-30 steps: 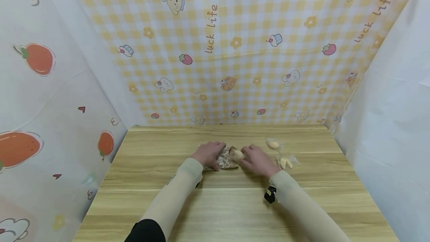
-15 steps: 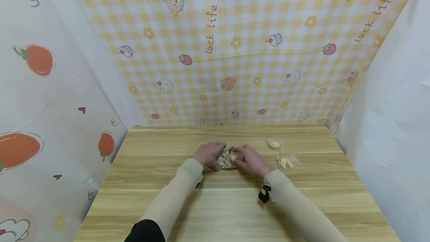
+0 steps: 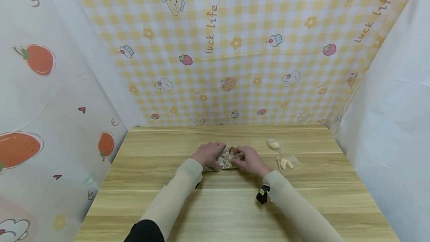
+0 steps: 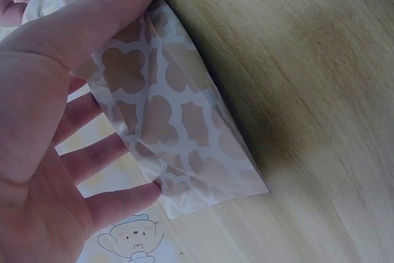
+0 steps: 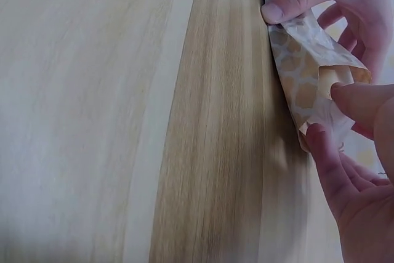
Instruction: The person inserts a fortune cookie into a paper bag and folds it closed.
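A brown paper bag (image 3: 225, 159) with a white lattice print lies on its side, its mouth facing right. My left hand (image 3: 208, 155) grips the bag's closed end, thumb on the near side and fingers on the far side, as the left wrist view shows of the bag (image 4: 178, 103). At the mouth is my right hand (image 3: 251, 161). Its thumb and forefinger pinch a clear-wrapped pale packet (image 5: 329, 115) that sits mostly inside the opening; fingers and paper hide much of it.
To the right on the wooden table (image 3: 221, 212) lie two clear-wrapped pale pieces, a rounded one (image 3: 274, 144) farther back and a fortune cookie (image 3: 285, 163) nearer. A checked cloth (image 3: 215, 96) hangs behind the table, with white sheets along both sides.
My right hand has moved left to the bag's mouth, carrying the pale packet into the opening; it now shows less. My left hand has stayed on the bag.
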Motion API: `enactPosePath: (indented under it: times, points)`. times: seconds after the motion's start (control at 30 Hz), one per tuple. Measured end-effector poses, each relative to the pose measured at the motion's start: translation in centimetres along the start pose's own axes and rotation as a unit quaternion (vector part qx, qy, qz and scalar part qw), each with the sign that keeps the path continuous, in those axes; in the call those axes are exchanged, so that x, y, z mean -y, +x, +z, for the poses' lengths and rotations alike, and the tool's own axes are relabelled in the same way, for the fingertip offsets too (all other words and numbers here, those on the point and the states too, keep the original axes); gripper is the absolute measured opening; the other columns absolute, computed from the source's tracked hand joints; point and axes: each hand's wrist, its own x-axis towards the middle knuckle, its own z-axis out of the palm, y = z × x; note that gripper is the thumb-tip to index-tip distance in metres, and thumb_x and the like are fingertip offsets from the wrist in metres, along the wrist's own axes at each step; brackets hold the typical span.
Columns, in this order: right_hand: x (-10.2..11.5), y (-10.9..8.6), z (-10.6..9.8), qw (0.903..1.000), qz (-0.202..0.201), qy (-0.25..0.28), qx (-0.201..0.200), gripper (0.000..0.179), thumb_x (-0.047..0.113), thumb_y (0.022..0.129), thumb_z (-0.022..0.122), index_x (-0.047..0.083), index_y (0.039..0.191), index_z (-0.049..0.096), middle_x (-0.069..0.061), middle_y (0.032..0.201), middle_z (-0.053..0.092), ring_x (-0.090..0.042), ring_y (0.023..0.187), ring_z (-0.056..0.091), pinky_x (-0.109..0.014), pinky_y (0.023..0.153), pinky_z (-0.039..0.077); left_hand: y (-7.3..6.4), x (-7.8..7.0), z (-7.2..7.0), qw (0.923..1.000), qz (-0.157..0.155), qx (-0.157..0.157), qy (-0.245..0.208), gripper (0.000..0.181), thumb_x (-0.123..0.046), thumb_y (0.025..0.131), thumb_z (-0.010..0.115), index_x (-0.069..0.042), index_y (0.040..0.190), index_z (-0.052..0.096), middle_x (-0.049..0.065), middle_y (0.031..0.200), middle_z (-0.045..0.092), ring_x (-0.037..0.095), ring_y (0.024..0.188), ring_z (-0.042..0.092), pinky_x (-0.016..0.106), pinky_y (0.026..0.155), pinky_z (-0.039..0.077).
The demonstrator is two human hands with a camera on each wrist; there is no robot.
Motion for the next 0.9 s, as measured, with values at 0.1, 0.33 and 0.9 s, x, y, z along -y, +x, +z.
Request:
enactPosePath:
  times: [0.1,0.33,0.9]
  points:
    - [0.0,0.0,0.2,0.9999,0.005,0.005,-0.008,0.018,0.016,0.095,0.080,0.010,0.110,0.074,-0.010,0.109,0.066,-0.017,0.091,0.070,-0.029,0.074,0.061,0.0,0.0,0.0,1.0000,-0.001,0.002,0.001,0.103,-0.039,0.071,0.099,-0.014,0.155,0.046,0.007,0.148,0.059,0.029,0.132,0.059,0.050,0.105,0.054]
    - [0.2,0.1,0.5,0.9996,0.011,-0.002,-0.024,0.019,0.011,0.093,0.080,0.009,0.112,0.079,-0.006,0.101,0.067,-0.017,0.090,0.068,-0.033,0.080,0.060,0.1,0.1,0.4,1.0000,-0.005,0.007,-0.001,0.103,-0.041,0.071,0.098,-0.015,0.156,0.046,0.005,0.148,0.059,0.028,0.132,0.059,0.049,0.106,0.053]
    - [0.7,1.0,1.3,0.9982,-0.009,-0.005,-0.060,0.012,0.004,0.091,0.080,0.006,0.102,0.078,-0.003,0.089,0.076,-0.009,0.077,0.069,-0.023,0.069,0.058,0.1,0.1,0.3,0.9999,0.008,-0.010,0.009,0.100,-0.041,0.069,0.099,-0.016,0.152,0.049,0.005,0.143,0.063,0.028,0.126,0.062,0.050,0.101,0.056]
